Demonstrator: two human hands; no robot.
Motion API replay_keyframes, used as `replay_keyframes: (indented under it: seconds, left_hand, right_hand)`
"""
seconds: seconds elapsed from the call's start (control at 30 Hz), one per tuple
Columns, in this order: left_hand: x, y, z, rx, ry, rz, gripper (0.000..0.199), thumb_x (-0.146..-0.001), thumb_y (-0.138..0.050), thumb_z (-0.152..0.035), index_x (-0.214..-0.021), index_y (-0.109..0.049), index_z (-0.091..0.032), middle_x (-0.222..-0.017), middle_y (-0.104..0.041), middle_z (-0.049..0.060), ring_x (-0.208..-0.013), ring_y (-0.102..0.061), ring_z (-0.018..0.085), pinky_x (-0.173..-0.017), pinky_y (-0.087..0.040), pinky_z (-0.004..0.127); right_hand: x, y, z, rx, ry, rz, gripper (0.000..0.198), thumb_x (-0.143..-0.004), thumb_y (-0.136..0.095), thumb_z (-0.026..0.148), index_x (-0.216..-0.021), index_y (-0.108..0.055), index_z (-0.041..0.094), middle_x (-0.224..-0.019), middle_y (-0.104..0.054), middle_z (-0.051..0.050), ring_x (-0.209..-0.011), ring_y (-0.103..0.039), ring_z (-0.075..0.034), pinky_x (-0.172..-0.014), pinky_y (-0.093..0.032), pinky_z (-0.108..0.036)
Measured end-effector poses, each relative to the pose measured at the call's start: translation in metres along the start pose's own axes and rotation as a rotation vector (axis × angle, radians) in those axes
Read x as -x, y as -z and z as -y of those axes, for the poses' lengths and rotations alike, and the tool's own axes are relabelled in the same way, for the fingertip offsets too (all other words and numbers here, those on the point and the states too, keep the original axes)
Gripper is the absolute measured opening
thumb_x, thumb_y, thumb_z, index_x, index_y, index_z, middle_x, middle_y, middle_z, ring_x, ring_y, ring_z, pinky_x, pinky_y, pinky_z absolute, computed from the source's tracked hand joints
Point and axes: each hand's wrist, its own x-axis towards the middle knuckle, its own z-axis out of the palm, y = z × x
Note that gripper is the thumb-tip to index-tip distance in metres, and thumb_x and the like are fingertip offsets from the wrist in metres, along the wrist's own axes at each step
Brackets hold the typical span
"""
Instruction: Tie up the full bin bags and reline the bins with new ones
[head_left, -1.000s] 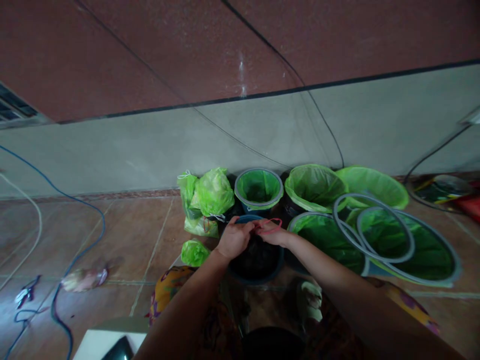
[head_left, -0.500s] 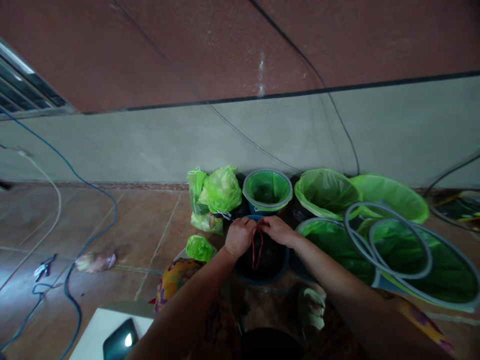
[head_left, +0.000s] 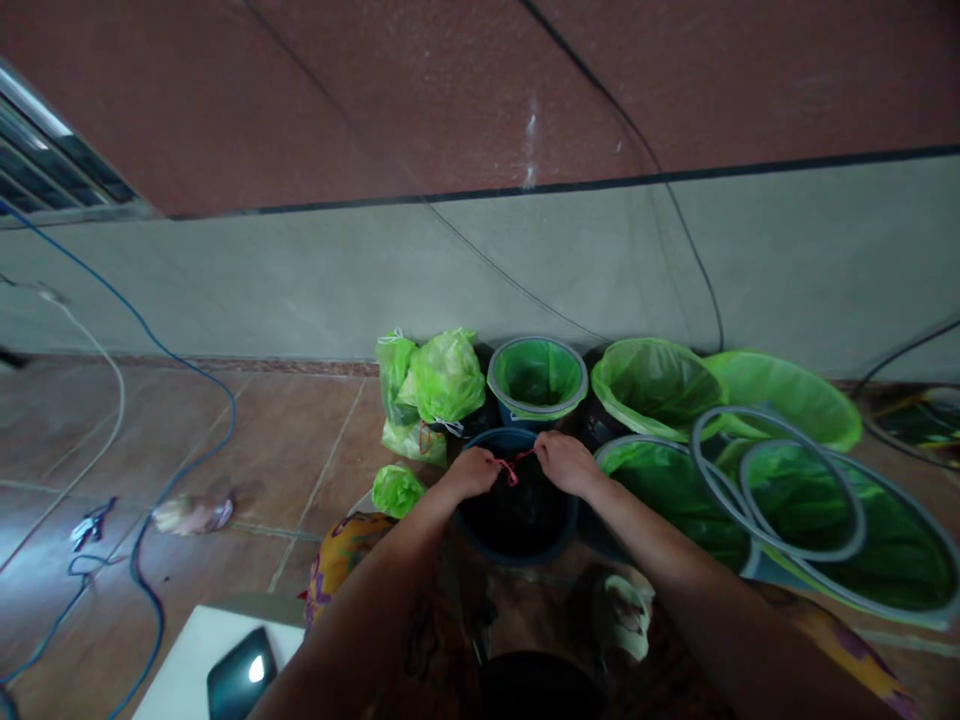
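A red drawstring (head_left: 512, 470) stretches between my two hands above a dark blue bin (head_left: 466, 535). My left hand (head_left: 478, 472) is closed on the left end of the string, and my right hand (head_left: 564, 463) pinches the right end. The string bunches near the middle, close to my left fingers. Inside the bin is a black bag (head_left: 521, 505), dark and hard to make out. Just behind stands a small bin with a grey rim and green liner (head_left: 538, 378).
Tied green bags (head_left: 448, 375) sit left of the bins by the wall. On the right are several green-lined bins (head_left: 660, 385) and a loose grey ring (head_left: 701, 480). A phone (head_left: 244, 675) lies on a white surface at lower left. A blue cable (head_left: 187, 370) crosses the floor.
My hands have moved apart, the left one slightly down and left. The red string, which hung in a long loop, is now pulled taut and bunched between them.
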Motion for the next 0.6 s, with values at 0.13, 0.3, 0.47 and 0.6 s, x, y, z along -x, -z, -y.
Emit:
replay_keyframes:
  seconds: [0.13, 0.3, 0.47, 0.6]
  left_hand:
    - [0.002, 0.012, -0.009, 0.272, -0.127, -0.174, 0.039, -0.086, -0.040, -0.031, -0.054, -0.056, -0.018, -0.056, -0.057, 0.000, -0.061, -0.055, 0.013, -0.065, -0.043, 0.025]
    - [0.009, 0.026, -0.023, 0.822, -0.200, -0.435, 0.052, -0.085, -0.044, -0.052, -0.048, -0.052, -0.018, -0.070, -0.065, 0.006, -0.075, -0.060, 0.015, -0.076, -0.045, 0.028]
    - [0.013, 0.031, -0.023, 1.276, -0.008, -0.209, 0.057, -0.084, -0.043, -0.061, -0.049, -0.052, -0.016, -0.080, -0.070, 0.009, -0.076, -0.061, 0.016, -0.073, -0.046, 0.028]
    - [0.015, 0.041, -0.018, 1.359, 0.056, -0.079, 0.069, -0.084, -0.033, -0.070, -0.049, -0.055, -0.015, -0.085, -0.071, 0.012, -0.060, -0.054, 0.012, -0.062, -0.044, 0.027]
  right_hand:
    - [-0.002, 0.004, 0.001, -0.040, -0.043, 0.015, 0.031, -0.091, -0.035, 0.020, -0.098, -0.065, 0.015, -0.102, -0.069, -0.011, -0.098, -0.064, -0.022, -0.084, -0.042, -0.030]
    - [-0.002, 0.001, -0.002, -0.054, -0.086, 0.102, 0.031, -0.089, -0.038, 0.019, -0.099, -0.067, 0.015, -0.103, -0.070, -0.013, -0.101, -0.064, -0.024, -0.082, -0.043, -0.031]
    - [-0.007, -0.003, -0.004, -0.044, -0.114, 0.113, 0.028, -0.085, -0.043, 0.015, -0.095, -0.069, 0.015, -0.098, -0.071, -0.013, -0.099, -0.064, -0.024, -0.078, -0.043, -0.029]
    - [-0.008, 0.001, 0.001, -0.158, -0.091, 0.123, 0.027, -0.086, -0.043, 0.013, -0.089, -0.069, 0.015, -0.090, -0.071, -0.010, -0.086, -0.066, -0.019, -0.071, -0.042, -0.025]
